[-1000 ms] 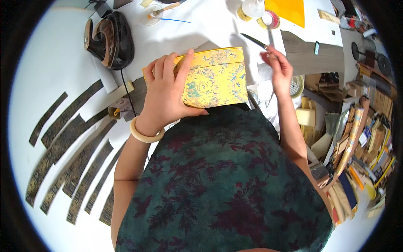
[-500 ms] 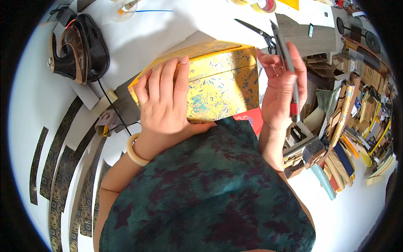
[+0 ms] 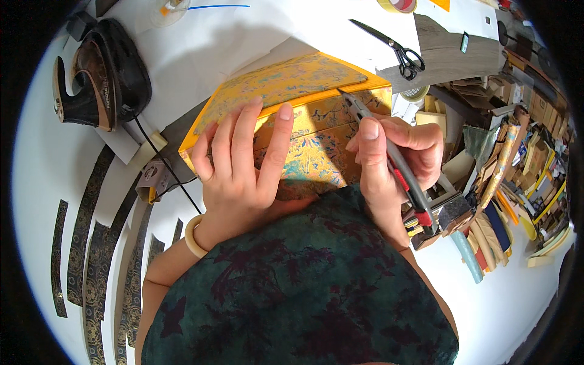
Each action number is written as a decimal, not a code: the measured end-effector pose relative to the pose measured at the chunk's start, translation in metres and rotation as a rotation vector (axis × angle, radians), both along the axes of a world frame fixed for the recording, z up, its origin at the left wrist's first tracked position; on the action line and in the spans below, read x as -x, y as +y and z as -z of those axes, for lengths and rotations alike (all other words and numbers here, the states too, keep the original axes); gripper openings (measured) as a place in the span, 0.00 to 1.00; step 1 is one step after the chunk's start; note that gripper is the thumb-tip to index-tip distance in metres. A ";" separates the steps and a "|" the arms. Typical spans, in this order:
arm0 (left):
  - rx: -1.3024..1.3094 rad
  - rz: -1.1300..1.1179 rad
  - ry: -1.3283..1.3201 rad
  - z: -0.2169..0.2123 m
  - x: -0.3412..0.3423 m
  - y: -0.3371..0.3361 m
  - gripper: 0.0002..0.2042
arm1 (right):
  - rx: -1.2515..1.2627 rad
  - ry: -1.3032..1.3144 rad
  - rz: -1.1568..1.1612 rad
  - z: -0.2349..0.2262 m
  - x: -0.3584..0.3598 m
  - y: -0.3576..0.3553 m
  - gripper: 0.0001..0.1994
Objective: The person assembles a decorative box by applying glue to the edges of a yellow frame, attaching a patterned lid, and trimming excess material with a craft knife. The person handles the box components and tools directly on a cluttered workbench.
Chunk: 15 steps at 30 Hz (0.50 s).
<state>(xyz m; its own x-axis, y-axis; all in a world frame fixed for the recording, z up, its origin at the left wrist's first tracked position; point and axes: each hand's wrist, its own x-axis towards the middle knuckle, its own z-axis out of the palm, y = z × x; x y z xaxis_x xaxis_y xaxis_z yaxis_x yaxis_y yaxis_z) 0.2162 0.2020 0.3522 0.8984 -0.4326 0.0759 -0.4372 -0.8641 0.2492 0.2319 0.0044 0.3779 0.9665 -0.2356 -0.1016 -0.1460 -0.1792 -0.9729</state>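
A yellow box point(image 3: 316, 152) covered in floral brocade with blue and green motifs rests against my dark green patterned clothing. My left hand point(image 3: 243, 164) lies across the box's near side, its fingers stretched and spread with the tips at the lid's orange edge. In my right hand point(image 3: 395, 155) is a grey utility knife point(image 3: 398, 164) with red parts, pinched between thumb and fingers. The knife's tip meets or nearly meets the lid's front edge, right of centre. The box's underside is hidden.
Black scissors point(image 3: 398, 52) lie beyond the box at the right, near a tape roll point(image 3: 398, 5). A small black iron point(image 3: 106, 79) with a cord stands at far left. Dark patterned strips point(image 3: 91, 243) lie at left; scraps and rolls point(image 3: 505, 170) crowd the right.
My right hand has brought the knife left and turned its tip onto the lid's edge. The box has tilted, showing more of its lid. My left hand has stayed on it, fingers spreading wider.
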 end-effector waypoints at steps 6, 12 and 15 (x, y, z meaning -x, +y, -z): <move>-0.017 0.003 0.020 0.001 0.000 0.001 0.35 | 0.223 -0.240 -0.187 0.012 -0.006 -0.002 0.14; -0.086 0.040 -0.059 0.010 0.001 0.006 0.24 | 0.296 -0.296 -0.248 0.012 -0.012 0.001 0.14; -0.057 0.014 -0.008 0.004 0.000 0.003 0.22 | 0.322 -0.287 -0.245 0.012 -0.013 0.003 0.13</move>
<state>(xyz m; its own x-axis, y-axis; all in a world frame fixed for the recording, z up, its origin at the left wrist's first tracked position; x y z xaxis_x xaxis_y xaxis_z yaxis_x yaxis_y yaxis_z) 0.2164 0.2045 0.3486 0.8917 -0.4489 0.0581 -0.4511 -0.8707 0.1961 0.2452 0.0071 0.3662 0.9758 0.0259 0.2172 0.2033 -0.4732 -0.8572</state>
